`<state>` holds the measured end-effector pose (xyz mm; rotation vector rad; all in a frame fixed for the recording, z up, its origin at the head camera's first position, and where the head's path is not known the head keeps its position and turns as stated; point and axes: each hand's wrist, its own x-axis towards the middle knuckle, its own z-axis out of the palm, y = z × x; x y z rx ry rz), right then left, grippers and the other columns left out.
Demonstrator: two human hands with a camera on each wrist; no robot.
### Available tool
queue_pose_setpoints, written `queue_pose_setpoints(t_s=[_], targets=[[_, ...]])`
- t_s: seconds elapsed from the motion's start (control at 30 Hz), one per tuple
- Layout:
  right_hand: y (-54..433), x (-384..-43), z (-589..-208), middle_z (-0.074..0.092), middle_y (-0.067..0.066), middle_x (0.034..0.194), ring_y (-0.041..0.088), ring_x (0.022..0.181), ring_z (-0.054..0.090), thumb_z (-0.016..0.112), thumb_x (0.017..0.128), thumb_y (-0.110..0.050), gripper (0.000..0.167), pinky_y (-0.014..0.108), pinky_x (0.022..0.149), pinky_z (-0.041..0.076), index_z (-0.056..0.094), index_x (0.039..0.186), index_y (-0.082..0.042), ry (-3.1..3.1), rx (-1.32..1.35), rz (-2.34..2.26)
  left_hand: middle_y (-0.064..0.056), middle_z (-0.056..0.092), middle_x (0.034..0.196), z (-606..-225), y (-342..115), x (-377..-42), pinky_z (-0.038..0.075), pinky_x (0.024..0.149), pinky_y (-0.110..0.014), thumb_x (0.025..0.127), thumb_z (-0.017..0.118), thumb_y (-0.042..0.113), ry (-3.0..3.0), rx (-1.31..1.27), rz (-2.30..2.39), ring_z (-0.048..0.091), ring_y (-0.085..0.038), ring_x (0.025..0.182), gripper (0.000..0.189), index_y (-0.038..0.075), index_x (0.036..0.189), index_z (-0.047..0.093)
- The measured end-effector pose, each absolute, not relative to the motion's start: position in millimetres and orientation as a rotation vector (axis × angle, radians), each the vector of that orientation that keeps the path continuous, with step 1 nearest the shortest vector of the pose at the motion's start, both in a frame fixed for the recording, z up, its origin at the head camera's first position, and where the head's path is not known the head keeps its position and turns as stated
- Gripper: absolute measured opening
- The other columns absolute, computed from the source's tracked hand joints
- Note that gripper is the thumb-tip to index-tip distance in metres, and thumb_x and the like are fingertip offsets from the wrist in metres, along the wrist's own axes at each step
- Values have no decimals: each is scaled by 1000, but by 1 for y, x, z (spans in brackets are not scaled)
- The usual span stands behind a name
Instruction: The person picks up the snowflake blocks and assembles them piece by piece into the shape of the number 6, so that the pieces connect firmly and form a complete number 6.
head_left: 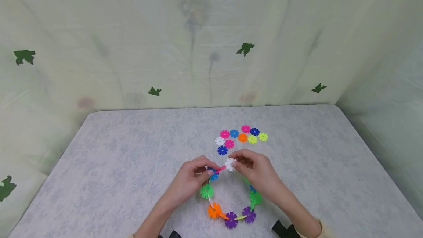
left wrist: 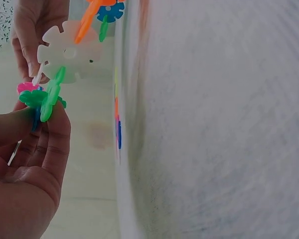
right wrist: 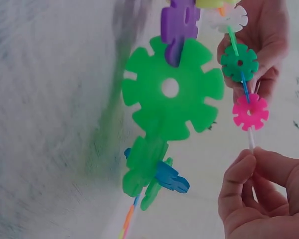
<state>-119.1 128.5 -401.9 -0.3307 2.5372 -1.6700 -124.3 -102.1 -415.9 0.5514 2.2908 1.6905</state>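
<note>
At the left end of the chain, the white disc is pinched by the right hand against the pink disc, while the blue disc beside it is gripped by the left hand. Loose discs are spread on the tabletop beyond the chain. For a firm joint, the white disc should be kept crosswise to the pink disc and pushed straight, the chain left untwisted.

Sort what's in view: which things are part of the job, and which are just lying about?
In the job:
- white plastic flower-shaped disc, pinched by the right hand
- chain of multicoloured plastic flower-shaped discs, held by the left hand

Lying about:
- ten loose plastic flower-shaped discs (pink, blue, white, orange, yellow) on the grey table, possibly spares
</note>
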Motion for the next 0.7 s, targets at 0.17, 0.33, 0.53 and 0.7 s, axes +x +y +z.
queue_pose_setpoints(t_s=[0.17,0.33,0.53,0.7], targets=[[128,-116,-404,67,-2,94,24,84,64,66,94,-7,17,29,73,56,71,110,-13,2544,-326,-1689,2,65,98,-416,-101,-123,54,79,-31,96,60,0,2306,576,1695,58,-22,82,27,22,103,74],[127,-115,-404,66,-8,96,13,85,62,67,94,-10,18,28,74,55,71,109,-20,2628,-402,-1622,4,65,97,-415,-100,-120,54,81,-32,96,61,1,2330,598,1685,58,-21,80,27,23,103,74],[126,-114,-404,66,-10,97,12,84,62,68,93,-9,20,28,74,55,71,108,-22,2647,-426,-1614,6,65,97,-414,-98,-118,54,83,-31,96,61,2,2339,591,1686,58,-20,84,26,23,103,74],[123,-114,-407,67,-3,97,23,82,66,66,93,-5,19,28,72,57,71,109,-15,2571,-394,-1719,5,64,95,-414,-97,-119,53,76,-28,96,61,1,2345,592,1690,57,-19,78,26,23,103,74]])
